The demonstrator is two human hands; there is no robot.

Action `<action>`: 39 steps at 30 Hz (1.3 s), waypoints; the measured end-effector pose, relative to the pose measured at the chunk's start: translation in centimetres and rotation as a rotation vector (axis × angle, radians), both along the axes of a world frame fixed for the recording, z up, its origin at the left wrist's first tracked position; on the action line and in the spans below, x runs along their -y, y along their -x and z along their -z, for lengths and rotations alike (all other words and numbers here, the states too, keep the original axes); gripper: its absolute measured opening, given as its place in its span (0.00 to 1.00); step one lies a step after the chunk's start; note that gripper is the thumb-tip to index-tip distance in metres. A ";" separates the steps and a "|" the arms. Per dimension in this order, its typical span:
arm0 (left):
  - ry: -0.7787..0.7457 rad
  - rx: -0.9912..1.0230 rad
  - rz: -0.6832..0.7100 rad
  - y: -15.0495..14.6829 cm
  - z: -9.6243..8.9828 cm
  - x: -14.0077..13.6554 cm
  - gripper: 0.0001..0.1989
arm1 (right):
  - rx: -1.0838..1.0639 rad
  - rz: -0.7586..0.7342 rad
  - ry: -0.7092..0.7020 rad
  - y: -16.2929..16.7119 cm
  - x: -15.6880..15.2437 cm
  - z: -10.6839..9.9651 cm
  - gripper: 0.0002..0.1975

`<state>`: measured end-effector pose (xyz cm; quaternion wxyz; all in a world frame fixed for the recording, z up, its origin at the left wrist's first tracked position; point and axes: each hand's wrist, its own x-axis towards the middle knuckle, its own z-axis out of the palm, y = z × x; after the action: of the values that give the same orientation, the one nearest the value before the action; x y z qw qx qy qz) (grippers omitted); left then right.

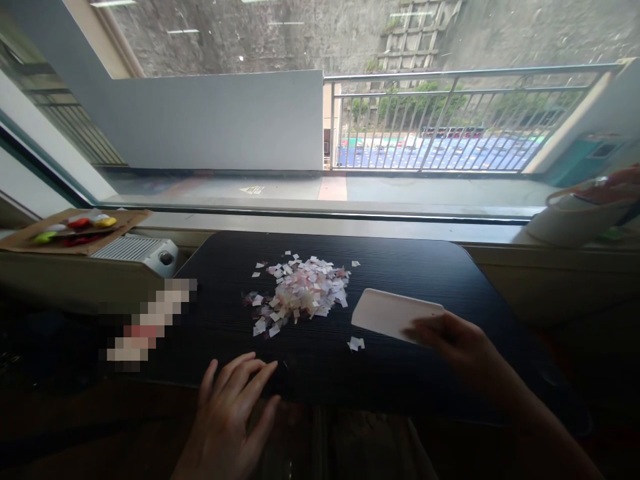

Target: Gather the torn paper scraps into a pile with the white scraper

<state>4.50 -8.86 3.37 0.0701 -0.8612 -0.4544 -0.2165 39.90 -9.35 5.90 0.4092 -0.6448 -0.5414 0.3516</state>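
A heap of small paper scraps (313, 287), mostly white with some pinkish pieces, lies on the black table (400, 260). Loose scraps are scattered around its left side, and a few white scraps (356, 344) lie apart at its lower right. My right hand (450, 337) grips the right end of a flat white board (393, 312) with rounded corners, just right of the heap; whether the board touches the table I cannot tell. At the table's near edge, my left hand (237, 407) has its fingers spread and holds nothing.
On the left, a brown cardboard sheet (65, 243) carries bright-coloured items beside a white ribbed box (143, 253). A pixelated patch (150, 323) covers the table's left edge. Behind the table runs a window sill (320, 225); a pale bag-like object (565, 217) stands at right.
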 end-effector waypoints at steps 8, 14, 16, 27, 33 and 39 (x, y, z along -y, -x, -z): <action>0.032 0.005 -0.012 0.0 0.3 0.0 0.16 | -0.069 -0.142 0.172 -0.9 0.1 0.5 0.16; 0.042 0.006 -0.007 0.0 0.1 0.0 0.16 | -0.125 -0.069 0.113 -0.6 -2.4 1.1 0.17; 0.034 0.016 -0.002 0.1 0.1 0.0 0.16 | -0.101 -0.103 0.108 -0.5 -3.1 1.4 0.15; 0.077 0.019 -0.026 0.4 0.4 0.3 0.16 | -0.114 -0.244 0.250 -0.4 -0.8 1.0 0.10; 0.064 0.030 -0.020 0.4 0.3 0.3 0.16 | -0.172 -0.282 0.301 0.1 0.6 0.2 0.10; 0.040 0.014 0.014 0.0 -0.1 0.2 0.16 | -0.198 -0.225 0.272 -0.1 1.9 -0.1 0.11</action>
<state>4.52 -9.03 3.44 0.0483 -0.8641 -0.4530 -0.2140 40.00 -11.25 6.00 0.3279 -0.5920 -0.5146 0.5265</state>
